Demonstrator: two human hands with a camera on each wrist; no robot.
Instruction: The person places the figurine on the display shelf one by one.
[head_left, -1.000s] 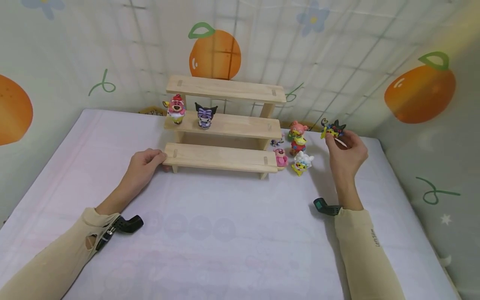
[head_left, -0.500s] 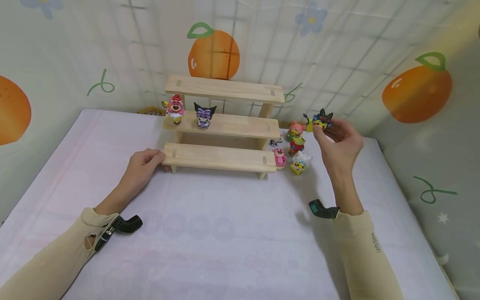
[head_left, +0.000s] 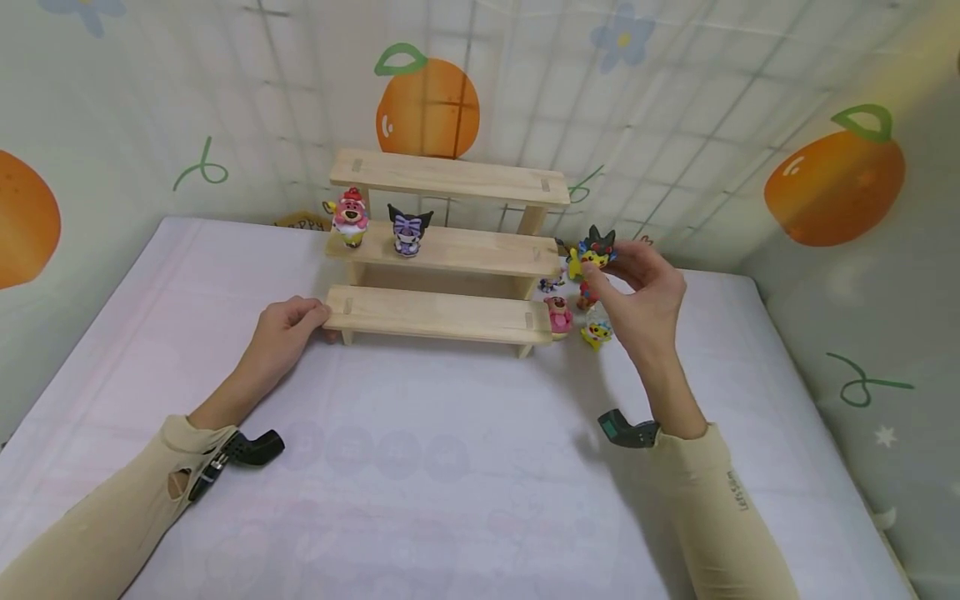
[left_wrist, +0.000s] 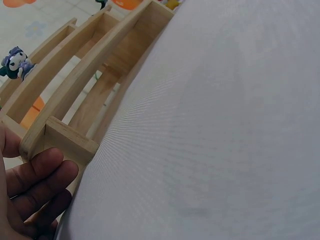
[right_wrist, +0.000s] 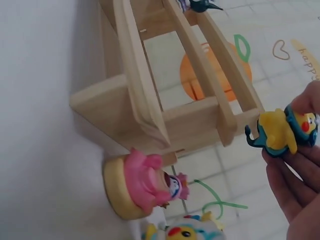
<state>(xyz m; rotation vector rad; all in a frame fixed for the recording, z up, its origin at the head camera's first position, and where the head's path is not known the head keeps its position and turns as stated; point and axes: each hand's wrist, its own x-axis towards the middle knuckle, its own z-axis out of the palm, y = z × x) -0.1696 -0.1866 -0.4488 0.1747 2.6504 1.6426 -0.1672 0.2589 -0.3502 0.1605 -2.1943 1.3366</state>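
Note:
My right hand (head_left: 647,287) pinches a yellow toy figurine (head_left: 596,250) with a dark, pointed-eared hood between thumb and fingers. It is held up at the right end of the three-step wooden display stand (head_left: 442,312), over other figurines. In the right wrist view the figurine (right_wrist: 277,131) shows a yellow belly and a dark blue tail. My left hand (head_left: 288,325) grips the left end of the stand's lowest step, its fingers (left_wrist: 45,172) against the end support. On the middle step stand a red-hatted pink bear figurine (head_left: 351,218) and a purple-and-black figurine (head_left: 408,231).
By the stand's right end are a pink bear figurine (head_left: 558,315), a yellow figurine with a white top (head_left: 596,331), a small purple-and-white figurine (head_left: 551,284) and a red one (head_left: 587,296) partly behind my hand. A patterned curtain (head_left: 510,100) hangs behind the white-covered table (head_left: 450,500).
My right hand has carried the dark-hooded figurine leftward from the far right toward the stand, now overlapping the figurines there. The left hand stays at the stand's end.

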